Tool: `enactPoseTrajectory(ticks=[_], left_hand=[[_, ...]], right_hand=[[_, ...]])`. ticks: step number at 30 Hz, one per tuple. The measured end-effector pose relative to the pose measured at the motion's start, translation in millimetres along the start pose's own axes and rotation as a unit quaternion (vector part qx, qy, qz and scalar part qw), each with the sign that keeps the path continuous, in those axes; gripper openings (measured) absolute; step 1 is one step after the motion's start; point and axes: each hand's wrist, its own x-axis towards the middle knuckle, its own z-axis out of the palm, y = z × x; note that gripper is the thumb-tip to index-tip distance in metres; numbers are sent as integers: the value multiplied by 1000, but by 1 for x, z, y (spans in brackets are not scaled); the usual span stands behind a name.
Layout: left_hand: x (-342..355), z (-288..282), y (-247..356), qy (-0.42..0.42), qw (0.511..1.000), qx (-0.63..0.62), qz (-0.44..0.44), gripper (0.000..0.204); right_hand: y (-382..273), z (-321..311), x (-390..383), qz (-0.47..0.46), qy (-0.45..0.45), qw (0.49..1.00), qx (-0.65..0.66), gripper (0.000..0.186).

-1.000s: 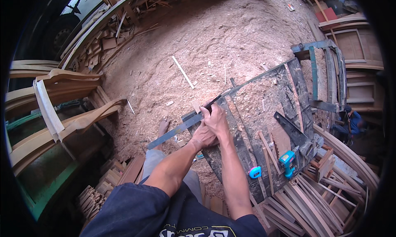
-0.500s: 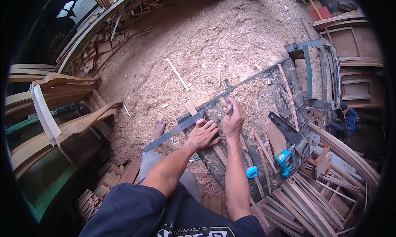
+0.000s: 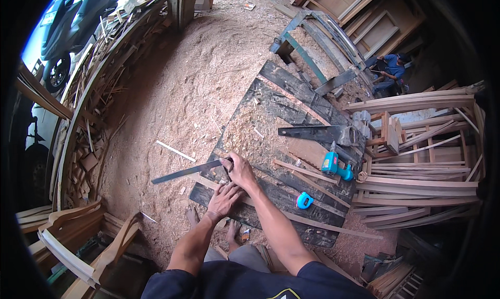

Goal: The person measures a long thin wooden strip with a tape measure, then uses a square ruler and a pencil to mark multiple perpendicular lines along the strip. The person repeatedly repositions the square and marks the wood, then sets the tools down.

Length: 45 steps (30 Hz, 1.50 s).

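Right hand [image 3: 238,169]: fingers closed on end of steel blade [image 3: 182,173], which juts to just below 9 o'clock. Left hand [image 3: 224,200], at 7 o'clock from right hand, fingers laid over wood strip [image 3: 203,181]; whether gripping, cannot tell. Strip lies across dark board [image 3: 291,85], toward 4. From right hand: saw [image 3: 307,132] at 2, drill [image 3: 329,163] at 3, tape [image 3: 305,200] at 4.

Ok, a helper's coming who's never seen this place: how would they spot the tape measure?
Start at the big, dark worktable. To the right of the right hand, and below the teal, pistol-shaped power tool in the picture, lies the tape measure. Its small, rounded, bright-blue body with a pink edge sets it apart from that tool.
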Motion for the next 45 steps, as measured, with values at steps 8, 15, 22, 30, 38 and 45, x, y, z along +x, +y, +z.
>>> enactPoseTrajectory(ticks=[8, 15, 22, 30, 38, 45], left_hand=[[15, -17, 10, 41, 995, -89, -11, 40], [14, -11, 9, -7, 995, -96, -39, 46], [19, -20, 11, 6, 993, -104, -58, 46], [18, -13, 10, 39, 995, -86, -28, 38], [28, -13, -4, -46, 998, 32, 7, 37], [-18, -22, -83, -1, 998, 28, 59, 29]], right_hand=[[71, -73, -37, 284, 186, 922, 187, 35], [73, -65, -71, 120, 352, 926, -71, 25], [77, -49, -109, 265, 194, 940, -90, 23], [55, -35, -204, 189, 277, 942, 12, 30], [-14, -39, -385, 257, 220, 936, 98, 22], [-47, -108, -428, 275, 320, 887, 186, 26]])
